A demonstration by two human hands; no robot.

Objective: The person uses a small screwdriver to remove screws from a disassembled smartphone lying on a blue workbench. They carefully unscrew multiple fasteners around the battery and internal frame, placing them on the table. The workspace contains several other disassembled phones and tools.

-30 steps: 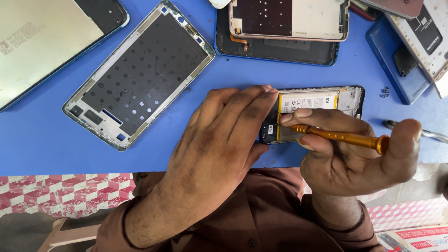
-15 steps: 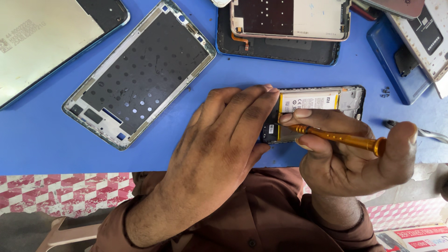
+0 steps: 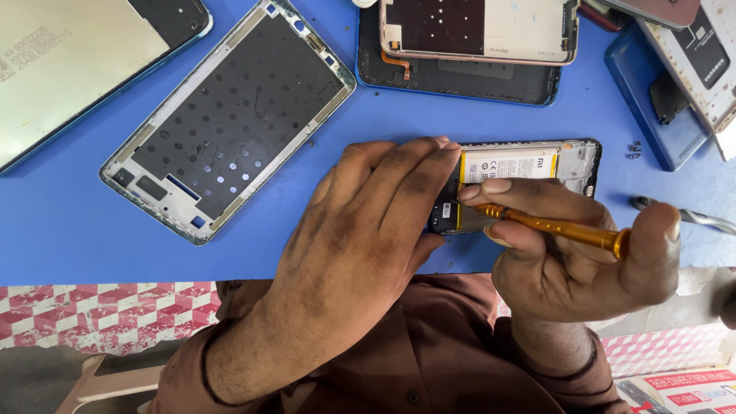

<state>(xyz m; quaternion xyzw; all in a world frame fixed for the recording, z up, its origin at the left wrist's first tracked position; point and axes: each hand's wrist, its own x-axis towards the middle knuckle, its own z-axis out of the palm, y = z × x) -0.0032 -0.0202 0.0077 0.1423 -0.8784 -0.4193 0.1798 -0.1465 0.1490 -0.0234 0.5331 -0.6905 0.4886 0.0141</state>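
Phone [image 3: 529, 165] half hidden by flat left hand [image 3: 360, 238] — right hand [image 3: 575, 261] grips screwdriver [image 3: 552, 226].

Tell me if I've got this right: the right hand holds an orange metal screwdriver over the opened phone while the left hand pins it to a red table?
Not quite: the table is blue, as the head view shows. The right hand does hold the orange metal screwdriver over the opened phone, pinned by the left hand.

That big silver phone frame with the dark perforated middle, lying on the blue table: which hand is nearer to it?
Left. The left hand lies just right of the silver phone frame; the right hand is farther right, holding an orange screwdriver.
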